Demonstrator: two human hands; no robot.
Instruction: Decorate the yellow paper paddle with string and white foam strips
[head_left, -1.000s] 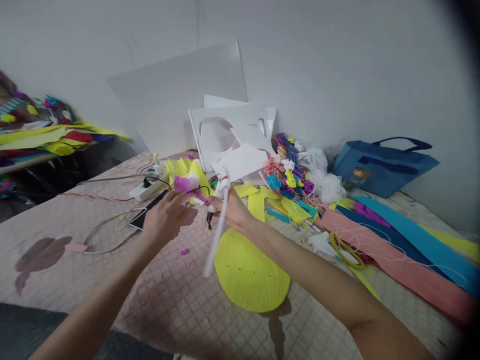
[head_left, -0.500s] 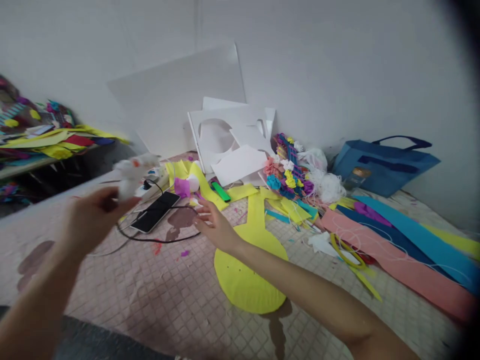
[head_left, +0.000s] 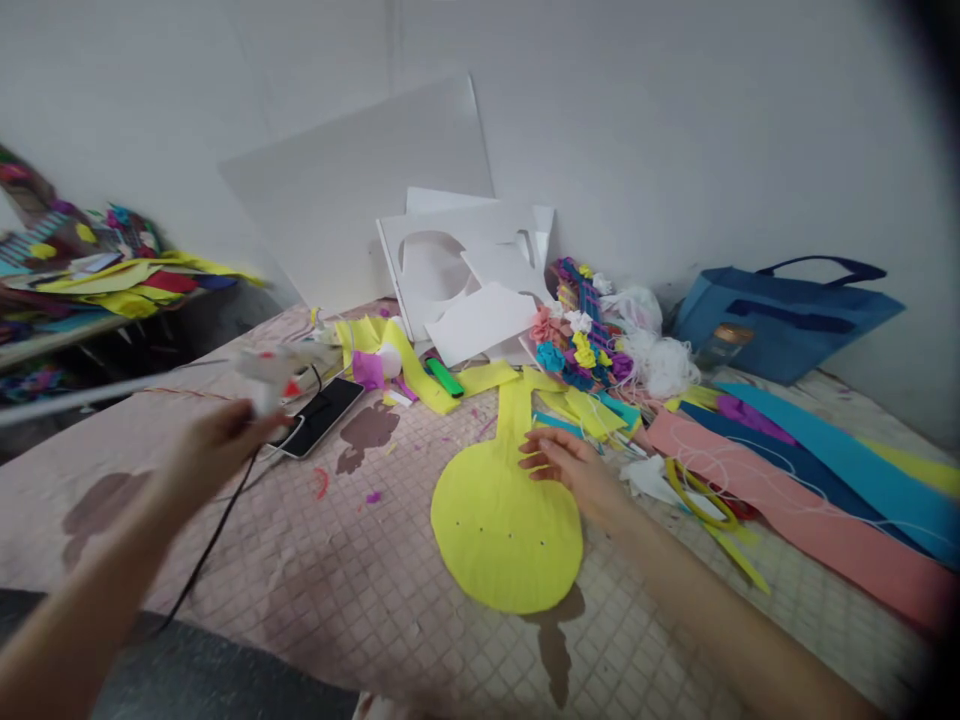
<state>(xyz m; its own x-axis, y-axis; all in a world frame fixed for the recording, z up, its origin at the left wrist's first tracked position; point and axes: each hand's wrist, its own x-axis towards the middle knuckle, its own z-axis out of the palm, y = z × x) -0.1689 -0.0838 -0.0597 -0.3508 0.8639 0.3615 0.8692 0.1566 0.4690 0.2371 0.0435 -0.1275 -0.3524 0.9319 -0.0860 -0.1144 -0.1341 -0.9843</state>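
Observation:
At the left, my left hand (head_left: 214,450) is closed round a white glue gun (head_left: 262,372) with red parts, held above the table and blurred. A long white stick (head_left: 120,388) runs from it toward the left edge. My right hand (head_left: 574,470) is open with loosely curled fingers, over the upper right of a yellow paper-covered shape (head_left: 502,570). This shape has a round body with a row of small dark dots and a straight neck pointing away from me. Whether my fingertips touch it I cannot tell.
A phone (head_left: 324,418) and a black cable (head_left: 214,550) lie on the left. Behind are a green marker (head_left: 445,377), white boards (head_left: 439,225) and paper flowers (head_left: 583,350). To the right are yellow-handled scissors (head_left: 701,500), paper strips (head_left: 795,520) and a blue bag (head_left: 784,335).
My right hand has moved right, from beside the phone to over the yellow shape. The black cable has shifted toward the front edge. The glue gun has turned and stays in my left hand.

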